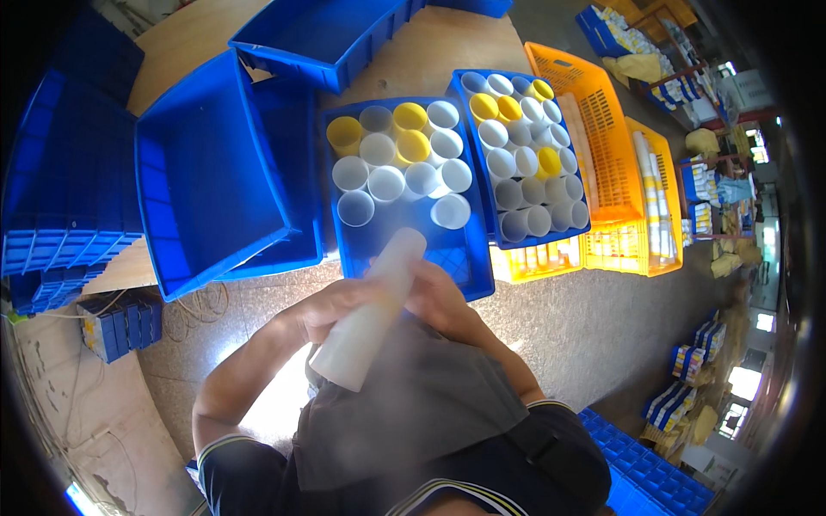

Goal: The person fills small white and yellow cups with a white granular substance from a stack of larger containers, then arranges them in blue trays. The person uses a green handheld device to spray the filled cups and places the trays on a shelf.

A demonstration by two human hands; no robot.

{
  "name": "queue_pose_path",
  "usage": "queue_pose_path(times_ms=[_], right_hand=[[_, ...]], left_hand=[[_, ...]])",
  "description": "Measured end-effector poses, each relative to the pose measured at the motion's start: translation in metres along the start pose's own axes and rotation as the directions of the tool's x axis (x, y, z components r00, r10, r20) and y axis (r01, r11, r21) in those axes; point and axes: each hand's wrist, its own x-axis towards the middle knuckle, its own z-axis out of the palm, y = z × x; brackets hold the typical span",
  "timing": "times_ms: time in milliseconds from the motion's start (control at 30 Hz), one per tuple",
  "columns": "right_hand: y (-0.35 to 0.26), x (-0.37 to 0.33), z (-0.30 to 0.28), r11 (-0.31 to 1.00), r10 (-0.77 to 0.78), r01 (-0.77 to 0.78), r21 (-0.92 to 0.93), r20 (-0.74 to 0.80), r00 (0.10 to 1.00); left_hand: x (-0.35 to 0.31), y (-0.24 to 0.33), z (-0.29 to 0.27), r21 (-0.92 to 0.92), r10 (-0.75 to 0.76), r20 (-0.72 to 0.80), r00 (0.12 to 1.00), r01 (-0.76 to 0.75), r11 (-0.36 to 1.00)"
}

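A long white tube (354, 340) is held slantwise in front of my apron, its lower end toward me. My left hand (334, 306) wraps round its middle from the left. My right hand (434, 294) closes on it from the right, nearer the upper end; some fingers are hidden behind the tube. Just beyond my hands is a blue crate (469, 258) with white tubes (385, 182) and a few yellow tubes (410, 115) standing in rows. Its near part shows bare floor under the held tube's upper end.
To the right stands a second blue crate (494, 234), full of white and yellow tubes, beside orange baskets (607, 163). Empty blue bins (211, 172) lie on the left, with a tall stack of blue crates (73, 172) farther left. Another blue bin (301, 47) is at the back.
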Motion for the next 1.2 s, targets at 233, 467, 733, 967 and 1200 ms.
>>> queue_pose_path(times_ms=[233, 467, 733, 967, 1200], right_hand=[[-0.014, 0.024, -0.041, -0.937, 0.304, 0.154, 0.314, 0.512, 0.804], [-0.037, 0.023, -0.037, -0.41, 0.302, -0.104, 0.906, 0.242, 0.922], [-0.057, 0.025, -0.028, -0.841, 0.192, -0.066, 0.537, 0.411, 0.891], [-0.073, 0.0, -0.086, -0.119, 0.428, -0.03, 0.992, 0.078, 0.9], [-0.061, -0.013, -0.021, -0.882, 0.438, 0.237, 0.408, 0.523, 0.731]], left_hand=[[-0.012, -0.005, -0.004, -0.22, 0.029, -0.007, 1.0, -0.03, 0.975], [-0.031, -0.022, -0.014, 0.103, -0.012, -0.068, 0.998, 0.019, 0.994], [-0.056, -0.046, -0.011, -0.06, 0.022, -0.02, 1.0, -0.023, 0.998], [-0.063, -0.048, -0.01, -0.228, 0.119, -0.041, 0.992, -0.125, 0.966], [-0.046, -0.046, 0.01, 0.123, 0.503, -0.22, 0.836, -0.488, 0.864]])
